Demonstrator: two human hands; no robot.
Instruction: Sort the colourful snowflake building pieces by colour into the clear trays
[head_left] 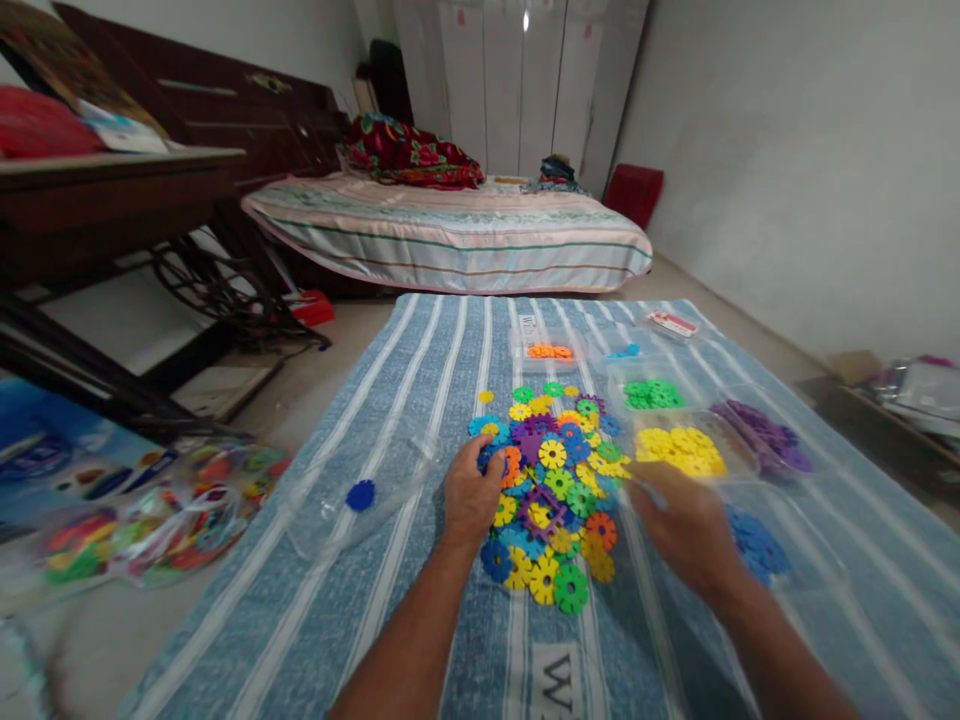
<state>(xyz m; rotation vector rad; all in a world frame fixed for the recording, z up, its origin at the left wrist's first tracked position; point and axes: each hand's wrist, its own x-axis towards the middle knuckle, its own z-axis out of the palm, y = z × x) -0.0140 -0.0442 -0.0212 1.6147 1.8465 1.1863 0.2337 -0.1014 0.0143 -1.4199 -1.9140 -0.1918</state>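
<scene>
A heap of flat gear-shaped plastic pieces in mixed colours (pixel 553 480) lies on a blue striped cloth (pixel 420 600). My left hand (pixel 471 492) rests on the heap's left edge, fingers curled round a blue piece. My right hand (pixel 686 525) hovers at the heap's right side and is smeared by motion, so its fingers cannot be read. A single blue piece (pixel 361 494) lies inside a clear tray (pixel 330 520) to the left of my left hand.
Clear trays hold sorted pieces: orange (pixel 549 351), green (pixel 651 394), yellow (pixel 679 450), purple (pixel 765 435), blue (pixel 757 545). A bag of toy pieces (pixel 150 520) lies on the floor at left. A bed (pixel 450 235) stands behind the cloth and a dark table (pixel 105 200) at left.
</scene>
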